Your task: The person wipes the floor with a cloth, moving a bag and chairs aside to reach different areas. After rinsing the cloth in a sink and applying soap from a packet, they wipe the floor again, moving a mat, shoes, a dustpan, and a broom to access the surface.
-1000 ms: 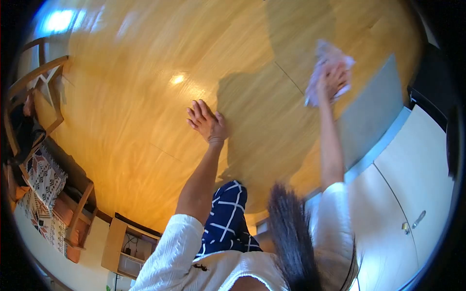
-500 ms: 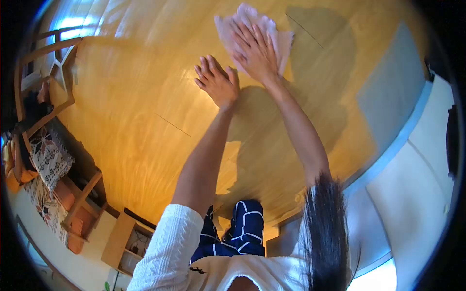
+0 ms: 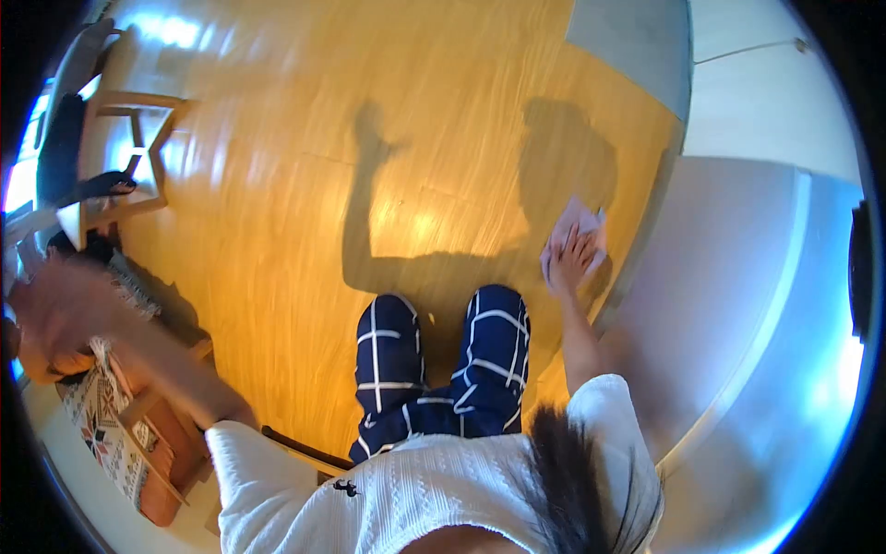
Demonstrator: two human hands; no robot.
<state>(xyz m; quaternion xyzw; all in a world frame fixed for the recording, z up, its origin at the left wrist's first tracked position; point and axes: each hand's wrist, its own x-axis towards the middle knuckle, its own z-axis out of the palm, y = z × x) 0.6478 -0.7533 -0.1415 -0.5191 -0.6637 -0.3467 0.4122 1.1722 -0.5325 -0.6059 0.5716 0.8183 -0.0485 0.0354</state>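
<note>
My right hand (image 3: 569, 263) lies flat on a pale pink cloth (image 3: 574, 220) on the wooden floor (image 3: 268, 240), its fingers spread over the fabric. The cloth looks creased, and part of it is hidden beneath the palm. Far out to the left, my left hand (image 3: 65, 300) is raised off the floor and smeared by motion, so its fingers cannot be made out. It appears in front of a chair with a patterned cover, with nothing visible in it.
Behind my left arm stands a wooden chair with a patterned throw (image 3: 101, 420). Another wooden chair (image 3: 138, 148) is at the upper left. A grey mat (image 3: 632, 46) and pale cabinet-like panels (image 3: 766, 102) line the right side. My knees (image 3: 443, 360) are on the floor.
My right hand and the cloth have come closer to my body and to the right. My left hand has left the floor and swung far left. The view has shifted.
</note>
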